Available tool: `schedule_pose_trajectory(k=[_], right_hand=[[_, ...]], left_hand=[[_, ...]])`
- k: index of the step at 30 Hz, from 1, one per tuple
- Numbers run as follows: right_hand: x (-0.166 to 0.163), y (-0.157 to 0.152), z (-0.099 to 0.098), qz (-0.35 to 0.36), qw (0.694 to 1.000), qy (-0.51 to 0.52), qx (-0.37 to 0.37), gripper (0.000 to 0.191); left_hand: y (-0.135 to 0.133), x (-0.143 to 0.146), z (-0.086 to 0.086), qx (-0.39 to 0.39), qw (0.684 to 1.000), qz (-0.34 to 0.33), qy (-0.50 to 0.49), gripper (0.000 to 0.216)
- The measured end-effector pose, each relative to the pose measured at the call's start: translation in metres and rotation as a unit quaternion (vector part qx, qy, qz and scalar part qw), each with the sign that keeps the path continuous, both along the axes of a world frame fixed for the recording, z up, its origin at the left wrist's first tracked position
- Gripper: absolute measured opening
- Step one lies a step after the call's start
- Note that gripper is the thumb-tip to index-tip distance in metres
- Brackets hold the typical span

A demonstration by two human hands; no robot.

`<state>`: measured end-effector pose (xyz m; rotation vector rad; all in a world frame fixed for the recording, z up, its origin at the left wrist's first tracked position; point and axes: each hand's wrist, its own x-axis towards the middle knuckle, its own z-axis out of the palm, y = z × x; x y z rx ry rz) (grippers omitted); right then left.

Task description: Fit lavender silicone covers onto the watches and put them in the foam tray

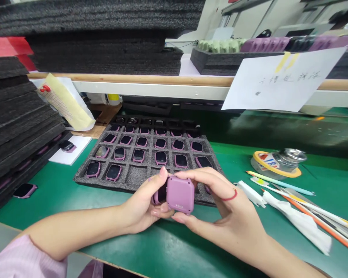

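Both hands meet just in front of a dark foam tray (139, 175) on the green table. My right hand (220, 204) pinches a purple watch body (180, 194), its back facing me. My left hand (143, 204) grips a second purple watch body (159, 195), mostly hidden behind the first. The tray's pockets hold several purple watch bodies (161, 157) lying screen up. One pocket at the tray's front is bare foam.
Stacked black foam trays (14, 112) rise at the left and on the shelf above. A loose watch body (24, 190) lies at the left. Tape roll with a metal tin (278, 162), pens and white wipes (298, 216) lie right. A paper sign (281, 81) hangs from the shelf.
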<state>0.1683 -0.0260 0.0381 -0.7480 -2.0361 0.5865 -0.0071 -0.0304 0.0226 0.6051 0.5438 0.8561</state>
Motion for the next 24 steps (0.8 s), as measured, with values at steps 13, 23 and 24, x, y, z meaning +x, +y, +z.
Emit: schedule_pose_trajectory(k=[13,23,24], right_hand=[[0.009,0.014,0.002,0.000,0.990,-0.078,0.117,0.053],[0.041,0.063,-0.014,-0.053,0.963,-0.263,-0.035,0.037],[0.042,0.062,-0.012,-0.049,0.967,-0.250,-0.033,0.036]], left_hand=[[0.002,0.001,0.003,-0.052,0.996,0.073,0.014,0.043],[0.008,-0.004,0.004,-0.035,0.977,0.193,0.079,0.033],[0.008,-0.004,0.004,-0.021,0.978,0.185,0.090,0.034]])
